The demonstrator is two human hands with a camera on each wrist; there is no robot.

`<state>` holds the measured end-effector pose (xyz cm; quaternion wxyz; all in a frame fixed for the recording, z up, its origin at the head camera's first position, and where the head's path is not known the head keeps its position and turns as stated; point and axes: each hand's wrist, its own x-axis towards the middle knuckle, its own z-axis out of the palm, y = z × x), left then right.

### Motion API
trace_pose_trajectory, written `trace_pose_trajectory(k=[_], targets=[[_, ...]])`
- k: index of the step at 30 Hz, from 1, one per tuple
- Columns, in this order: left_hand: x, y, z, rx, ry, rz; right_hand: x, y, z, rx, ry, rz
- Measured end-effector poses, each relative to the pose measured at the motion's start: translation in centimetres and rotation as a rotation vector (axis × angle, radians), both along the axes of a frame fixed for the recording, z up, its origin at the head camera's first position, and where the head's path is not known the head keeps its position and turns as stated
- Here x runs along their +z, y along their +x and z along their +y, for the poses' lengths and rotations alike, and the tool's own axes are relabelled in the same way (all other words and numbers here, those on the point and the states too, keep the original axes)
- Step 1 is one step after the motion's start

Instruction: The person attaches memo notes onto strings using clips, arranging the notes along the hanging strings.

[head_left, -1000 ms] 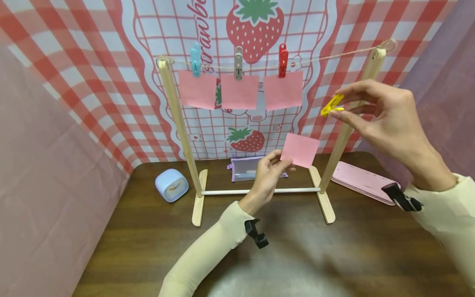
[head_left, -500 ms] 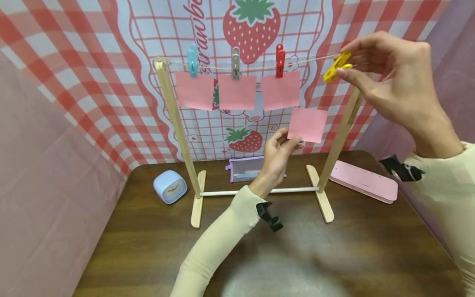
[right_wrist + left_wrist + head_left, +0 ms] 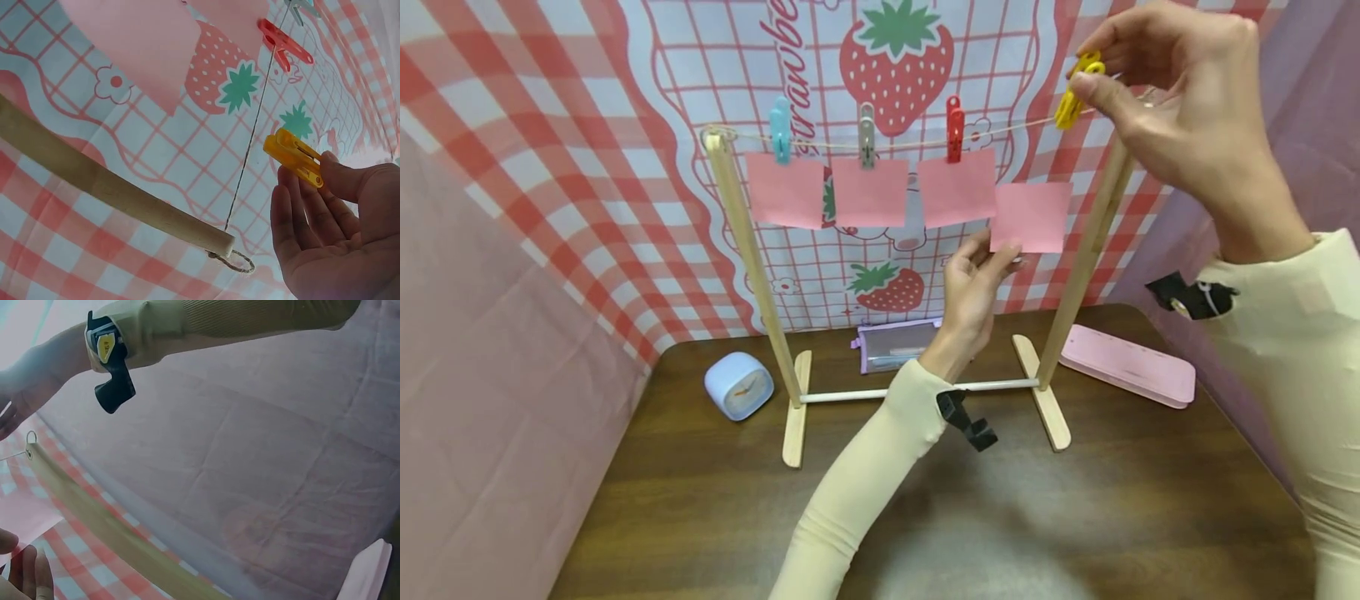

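Note:
My right hand (image 3: 1195, 100) pinches a yellow clothespin (image 3: 1078, 92) between thumb and fingers, high by the right end of the string (image 3: 1015, 127). In the right wrist view the clothespin (image 3: 294, 159) is held beside the string, its handles pressed close together. Lower down, my left hand (image 3: 973, 292) pinches a pink square of paper (image 3: 1032, 217) at its lower left corner. The paper's left edge overlaps the third hanging pink sheet (image 3: 957, 190) in the head view. A light blue clothespin (image 3: 780, 131), a grey one (image 3: 867, 136) and a red one (image 3: 955, 130) hold sheets on the string.
The string runs between the left post (image 3: 748, 258) and right post (image 3: 1086, 258) of a wooden stand, joined low by a white bar (image 3: 842, 396). On the table (image 3: 700, 517) are a blue clock (image 3: 739, 386), a mesh pouch (image 3: 891, 346) and a pink case (image 3: 1127, 367).
Both hands have risen, the right with the yellow clothespin to string height, the left with the paper to beside the third sheet. The clothespin's splayed handles are now squeezed together.

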<state>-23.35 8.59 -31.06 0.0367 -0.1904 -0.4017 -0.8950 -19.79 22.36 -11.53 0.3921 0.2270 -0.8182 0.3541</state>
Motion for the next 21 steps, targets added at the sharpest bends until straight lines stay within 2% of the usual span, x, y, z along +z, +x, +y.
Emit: trace_pose_trajectory(k=[8, 15, 21], targets=[[1.4, -0.4, 0.8, -0.009, 0.040, -0.020, 0.7, -1.3, 0.1, 0.032, 0.004, -0.007], [2.2, -0.4, 1.1, -0.025, 0.096, -0.034, 0.7, -1.6, -0.2, -0.018, 0.042, -0.090], [2.9, -0.4, 1.2, -0.045, 0.163, -0.055, 0.6, -1.5, -0.1, -0.057, 0.130, -0.116]])
